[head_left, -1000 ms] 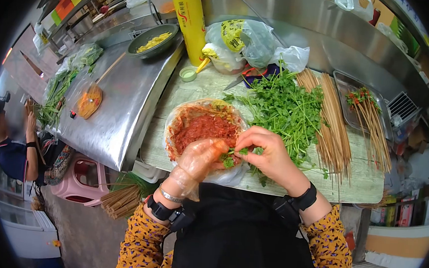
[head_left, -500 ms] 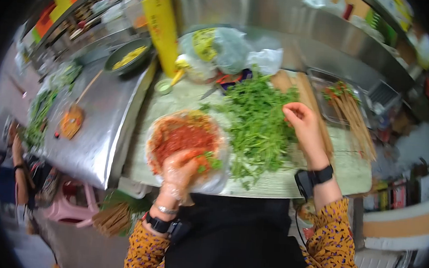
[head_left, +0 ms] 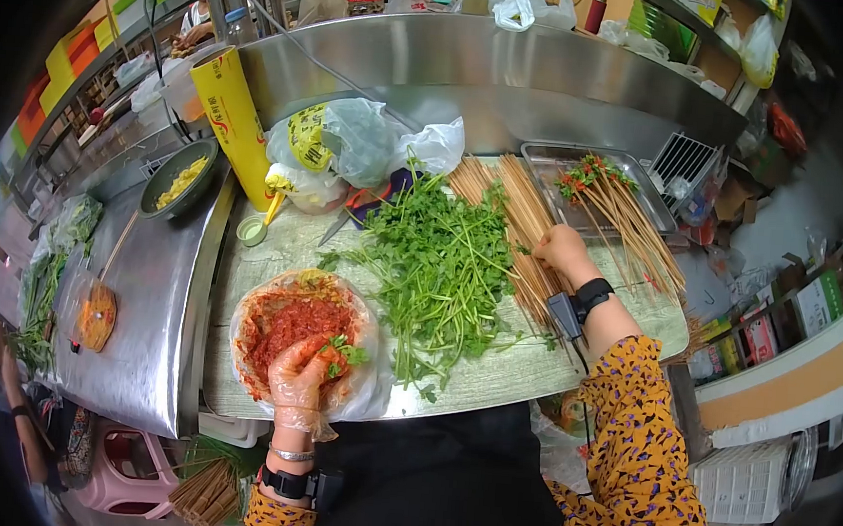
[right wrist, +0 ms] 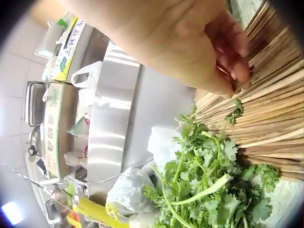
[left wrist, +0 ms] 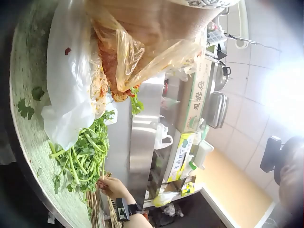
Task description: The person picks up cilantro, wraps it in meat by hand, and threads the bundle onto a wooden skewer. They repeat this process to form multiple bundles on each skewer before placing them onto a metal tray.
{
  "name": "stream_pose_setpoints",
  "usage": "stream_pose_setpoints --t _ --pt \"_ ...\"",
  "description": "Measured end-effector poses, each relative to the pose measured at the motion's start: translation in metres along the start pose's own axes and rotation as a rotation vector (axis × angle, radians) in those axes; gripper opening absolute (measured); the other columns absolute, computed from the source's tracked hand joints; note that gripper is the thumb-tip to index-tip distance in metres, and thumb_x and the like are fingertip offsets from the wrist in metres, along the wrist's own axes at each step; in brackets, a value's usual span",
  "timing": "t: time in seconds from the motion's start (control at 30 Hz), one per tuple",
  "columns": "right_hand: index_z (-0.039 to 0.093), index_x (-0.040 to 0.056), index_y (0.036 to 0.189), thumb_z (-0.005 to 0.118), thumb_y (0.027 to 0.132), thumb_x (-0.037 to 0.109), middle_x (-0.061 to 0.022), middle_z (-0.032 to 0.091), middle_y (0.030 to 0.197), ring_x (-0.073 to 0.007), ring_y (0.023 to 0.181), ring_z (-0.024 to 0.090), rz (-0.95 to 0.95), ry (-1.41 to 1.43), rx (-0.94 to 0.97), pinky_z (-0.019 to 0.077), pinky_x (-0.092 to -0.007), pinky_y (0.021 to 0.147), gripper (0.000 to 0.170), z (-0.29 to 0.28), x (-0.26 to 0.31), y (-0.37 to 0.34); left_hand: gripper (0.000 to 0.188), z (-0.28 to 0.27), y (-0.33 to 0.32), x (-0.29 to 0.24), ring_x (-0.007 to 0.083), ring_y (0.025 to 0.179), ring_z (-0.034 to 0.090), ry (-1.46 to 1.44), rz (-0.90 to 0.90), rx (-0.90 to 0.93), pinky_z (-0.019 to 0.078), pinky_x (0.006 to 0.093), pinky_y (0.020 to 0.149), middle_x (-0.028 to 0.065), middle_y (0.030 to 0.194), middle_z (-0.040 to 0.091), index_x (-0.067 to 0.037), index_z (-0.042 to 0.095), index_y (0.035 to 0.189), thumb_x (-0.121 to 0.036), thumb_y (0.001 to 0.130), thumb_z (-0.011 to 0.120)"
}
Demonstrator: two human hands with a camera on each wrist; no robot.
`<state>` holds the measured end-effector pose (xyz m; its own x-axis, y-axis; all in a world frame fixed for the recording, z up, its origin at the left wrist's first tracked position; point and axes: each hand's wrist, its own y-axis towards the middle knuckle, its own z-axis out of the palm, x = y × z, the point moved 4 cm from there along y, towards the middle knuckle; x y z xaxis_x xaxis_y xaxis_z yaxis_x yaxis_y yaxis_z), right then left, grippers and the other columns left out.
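My left hand (head_left: 298,377), in a clear plastic glove smeared red, pinches a small cilantro sprig (head_left: 349,351) over a bowl (head_left: 241,321) of red minced filling (head_left: 305,316). The bowl is lined with a plastic bag. In the left wrist view, leaves (left wrist: 137,100) stick out past the glove. Bare, my right hand (head_left: 567,254) has its fingers curled down at the wooden skewers (head_left: 532,222), fingertips pinching at a skewer's end. The right wrist view shows those fingertips over the skewers (right wrist: 270,109). Between the two hands lies a big heap of cilantro (head_left: 441,264).
At the back right, a metal tray (head_left: 546,159) bears filled skewers. Behind the cilantro are plastic bags (head_left: 352,141), scissors (head_left: 336,228) and a yellow box (head_left: 231,128). A dark bowl (head_left: 177,187) of yellow pieces stands on the steel counter at left, where another person's arm shows.
The right hand has left the sprig at the left hand and swung right, past the cilantro, down to the skewers. The left hand keeps the sprig over the bowl. The head view has shifted.
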<state>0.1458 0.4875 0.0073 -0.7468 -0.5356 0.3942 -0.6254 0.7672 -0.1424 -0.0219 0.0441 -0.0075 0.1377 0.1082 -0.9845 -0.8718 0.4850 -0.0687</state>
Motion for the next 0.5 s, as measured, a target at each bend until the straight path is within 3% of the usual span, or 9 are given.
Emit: stream_pose_setpoints --t 0.23,0.3,0.33,0.4,0.43,0.5 --pt "0.065 -0.0004 0.068 0.064 0.079 0.015 -0.0084 0.063 0.061 -0.0134 0.049 0.058 -0.011 0.155 -0.035 0.0452 -0.0288 0.046 0.019 -0.023 -0.001 -0.018 0.019 0.003 0.001 -0.002 0.0134 0.077 0.061 -0.032 -0.052 0.013 0.0519 0.0258 0.069 0.008 0.088 0.065 0.004 0.064 0.097 0.005 0.079 0.057" --pt "0.062 0.0007 0.069 0.062 0.082 0.014 -0.0033 0.059 0.059 -0.01 0.048 0.055 0.017 0.489 0.188 0.0423 -0.0249 0.043 0.018 -0.024 0.002 -0.023 0.019 0.001 0.002 -0.001 0.0137 0.077 0.061 -0.023 -0.045 0.014 0.0519 0.0259 0.069 0.008 0.088 0.065 0.004 0.064 0.097 0.005 0.079 0.057" --pt "0.062 0.0007 0.069 0.062 0.082 0.014 -0.0033 0.059 0.059 -0.01 0.048 0.055 0.014 0.489 0.19 0.0423 -0.0249 0.043 0.018 -0.026 0.006 -0.026 0.019 -0.001 0.002 0.002 0.0137 0.077 0.061 -0.023 -0.045 0.011 0.0519 0.0259 0.069 0.008 0.088 0.065 0.004 0.064 0.097 0.005 0.079 0.057" --pt "0.061 0.0 0.072 0.064 0.081 0.012 -0.0017 0.056 0.056 -0.008 0.047 0.053 -0.062 0.975 0.04 0.0412 -0.0215 0.043 0.015 -0.038 0.017 -0.034 0.019 -0.003 0.006 0.007 0.0141 0.078 0.061 -0.028 -0.035 0.003 0.052 0.0259 0.069 0.0085 0.089 0.065 0.004 0.064 0.097 0.005 0.079 0.057" --pt "0.061 0.0 0.072 0.064 0.081 0.012 -0.0017 0.056 0.056 -0.008 0.047 0.053 -0.065 0.974 0.039 0.0412 -0.0215 0.043 0.015 -0.039 0.022 -0.037 0.019 -0.003 0.007 0.008 0.0141 0.078 0.061 -0.03 -0.033 0.004 0.052 0.0259 0.069 0.0085 0.089 0.065 0.004 0.064 0.097 0.005 0.079 0.057" --pt "0.061 -0.0002 0.077 0.063 0.081 0.01 -0.0024 0.058 0.061 -0.0078 0.047 0.053 -0.16 0.686 0.145 0.0421 -0.0213 0.043 0.012 -0.033 0.037 -0.044 0.019 -0.002 0.006 0.009 0.0145 0.078 0.061 -0.057 -0.039 0.006 0.0523 0.026 0.069 0.0091 0.09 0.065 0.005 0.063 0.098 0.005 0.079 0.057"
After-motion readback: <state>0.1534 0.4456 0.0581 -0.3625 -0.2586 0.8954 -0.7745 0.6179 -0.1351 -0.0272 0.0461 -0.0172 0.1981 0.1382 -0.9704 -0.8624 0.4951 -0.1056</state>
